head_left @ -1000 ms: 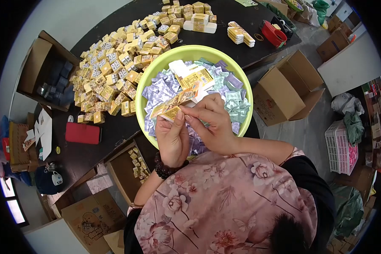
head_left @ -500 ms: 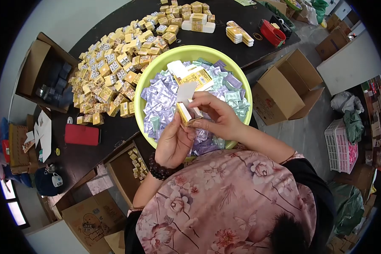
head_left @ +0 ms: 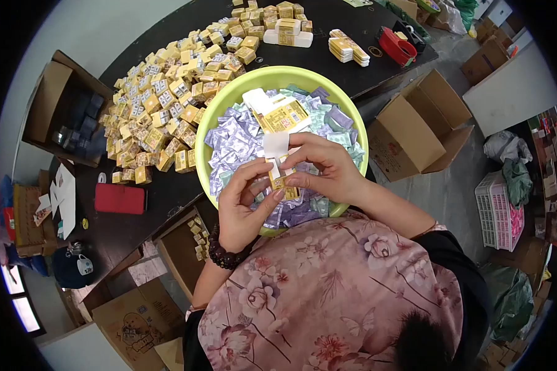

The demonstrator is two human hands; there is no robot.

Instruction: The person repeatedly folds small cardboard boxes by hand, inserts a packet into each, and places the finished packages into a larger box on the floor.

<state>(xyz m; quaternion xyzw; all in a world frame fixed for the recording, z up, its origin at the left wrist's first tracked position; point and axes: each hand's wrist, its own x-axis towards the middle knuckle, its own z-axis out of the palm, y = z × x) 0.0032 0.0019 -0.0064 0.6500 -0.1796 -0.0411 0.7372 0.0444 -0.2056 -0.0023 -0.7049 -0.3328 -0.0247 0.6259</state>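
Observation:
Over the yellow-green basin (head_left: pixel 208 119), both hands grip one small yellow carton (head_left: pixel 284 179) whose white top flap stands up, away from me. My left hand (head_left: pixel 244 201) pinches its left side with thumb and fingers. My right hand (head_left: pixel 328 164) holds its right side, the fingers bent at the upper opening. Purple and green sachets (head_left: pixel 235 139) fill the basin. On top of them, just beyond my hands, lies a stack of flattened yellow and white cartons (head_left: pixel 281 114).
A heap of small yellow boxes (head_left: pixel 161 105) covers the dark table (head_left: pixel 346 15) on the left. A red case (head_left: pixel 120 198) lies near its edge. Carton bundles (head_left: pixel 348 48) and a red container (head_left: pixel 397 46) sit at the back. An open cardboard box (head_left: pixel 408 130) stands right.
The carton has turned more upright to face me, its flap now pointing straight away. My left hand has shifted from beneath it to its left side, fingers at the upper edge.

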